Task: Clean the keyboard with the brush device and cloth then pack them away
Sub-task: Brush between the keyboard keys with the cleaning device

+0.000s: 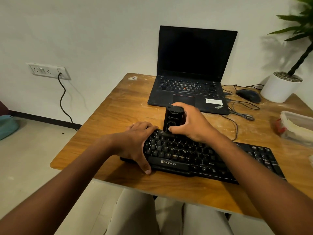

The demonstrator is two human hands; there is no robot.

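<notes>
A black Zebronics keyboard lies along the near edge of the wooden table. My right hand grips an upright black brush device whose lower end sits on the keyboard's top key rows. My left hand lies over the keyboard's left end, fingers curved over the far edge and thumb down along the front edge, holding it. No cloth shows in this view.
An open black laptop stands behind the keyboard. A black mouse and tangled cables lie right of it, beside a white plant pot. A clear plastic container sits at the right edge. A wall socket with a cord is at left.
</notes>
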